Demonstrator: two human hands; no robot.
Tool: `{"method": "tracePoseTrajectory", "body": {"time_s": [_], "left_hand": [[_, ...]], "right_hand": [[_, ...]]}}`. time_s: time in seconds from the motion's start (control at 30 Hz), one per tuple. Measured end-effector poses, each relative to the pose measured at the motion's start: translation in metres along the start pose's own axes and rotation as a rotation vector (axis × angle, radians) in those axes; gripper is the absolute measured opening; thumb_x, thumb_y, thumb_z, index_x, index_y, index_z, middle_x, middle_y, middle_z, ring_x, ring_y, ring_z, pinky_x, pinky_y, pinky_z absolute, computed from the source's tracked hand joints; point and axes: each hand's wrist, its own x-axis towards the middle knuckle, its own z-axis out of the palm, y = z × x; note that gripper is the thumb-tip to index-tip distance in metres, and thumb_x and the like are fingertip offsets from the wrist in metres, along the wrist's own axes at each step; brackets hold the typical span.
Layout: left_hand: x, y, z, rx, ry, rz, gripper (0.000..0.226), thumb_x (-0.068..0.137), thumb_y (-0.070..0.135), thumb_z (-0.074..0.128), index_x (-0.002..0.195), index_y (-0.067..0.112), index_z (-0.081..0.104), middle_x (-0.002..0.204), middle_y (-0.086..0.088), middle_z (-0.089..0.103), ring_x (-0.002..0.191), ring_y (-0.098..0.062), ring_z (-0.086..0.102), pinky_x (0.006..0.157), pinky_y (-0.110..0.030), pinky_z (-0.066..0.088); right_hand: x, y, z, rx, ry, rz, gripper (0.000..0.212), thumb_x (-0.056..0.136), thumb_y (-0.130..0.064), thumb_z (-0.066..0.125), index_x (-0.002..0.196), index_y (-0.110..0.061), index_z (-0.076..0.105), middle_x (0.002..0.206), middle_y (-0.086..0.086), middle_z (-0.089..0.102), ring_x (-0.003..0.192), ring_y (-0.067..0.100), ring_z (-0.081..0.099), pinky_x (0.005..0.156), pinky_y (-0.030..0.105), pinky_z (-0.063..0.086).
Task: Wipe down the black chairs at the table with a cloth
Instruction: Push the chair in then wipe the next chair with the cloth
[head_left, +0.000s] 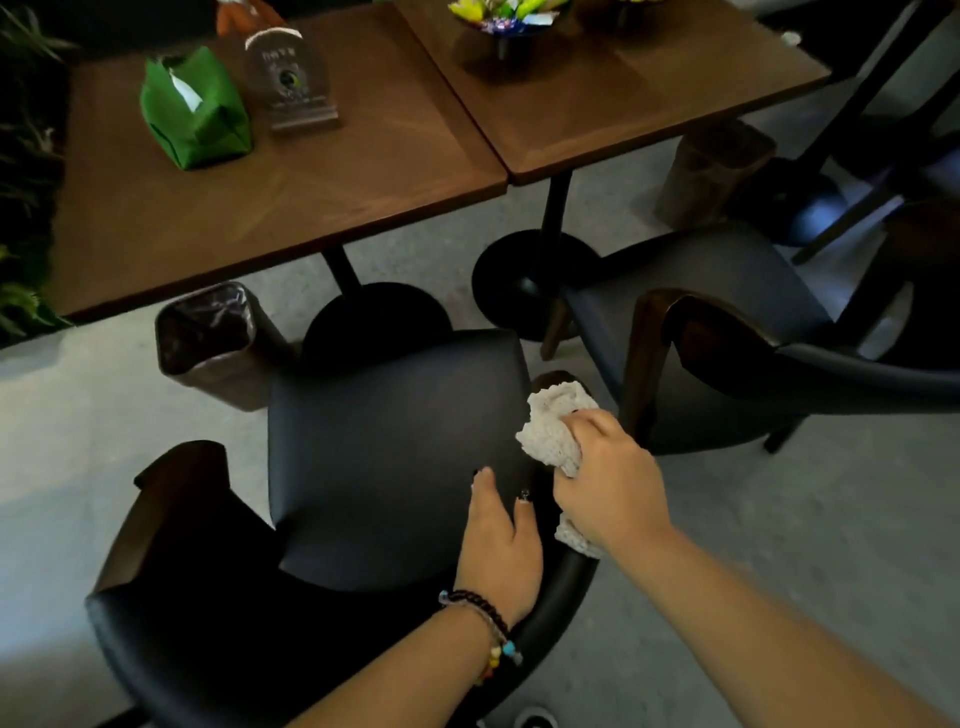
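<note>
The right hand (608, 483) has its grip closed around a crumpled grey cloth (553, 431), at the right edge of the near chair (395, 457). The cloth touches the seat edge and the armrest there. The left hand (498, 540) rests on the same chair just beside it, fingers straight and relaxed, holding nothing; a bead bracelet (493, 629) is on its wrist. A second chair (727, 322) stands to the right. Far behind, two wooden benches (311, 197) carry a green tissue pack (195, 111) and a small sign (291, 78). A bin (213, 338) stands on the floor under the left bench.
</note>
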Motion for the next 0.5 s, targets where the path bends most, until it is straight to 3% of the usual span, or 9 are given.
{"method": "tracePoseTrajectory", "body": {"time_s": [0.13,0.37,0.5], "left_hand": [[0.0,0.002,-0.001,0.002,0.009,0.032,0.061,0.103,0.033,0.035,0.155,0.018,0.006,0.162,0.005,0.009,0.146,-0.005,0.009,0.118,-0.022,0.009],[0.001,-0.001,-0.003,0.148,-0.014,0.124,0.059,0.103,0.033,0.033,0.154,0.021,0.007,0.16,0.012,-0.002,0.138,0.007,-0.001,0.11,-0.013,0.004],[0.007,-0.006,-0.001,0.139,0.005,0.111,0.059,0.102,0.029,0.037,0.154,0.024,0.009,0.157,0.019,-0.004,0.137,0.01,-0.001,0.11,-0.012,0.004]], "right_hand": [[0.005,-0.006,-0.003,-0.018,-0.062,0.02,0.053,0.084,-0.013,0.063,0.135,-0.012,0.051,0.144,0.0,0.043,0.118,0.027,0.055,0.095,0.036,0.048],[0.012,-0.01,0.001,-0.167,-0.149,-0.03,0.06,0.09,-0.017,0.059,0.145,-0.012,0.036,0.152,0.002,0.03,0.131,0.024,0.042,0.101,0.032,0.045],[0.035,-0.013,0.008,-0.344,-0.31,-0.098,0.053,0.091,-0.01,0.05,0.143,-0.005,0.038,0.149,0.015,0.031,0.141,0.036,0.025,0.114,0.04,0.032]]}}
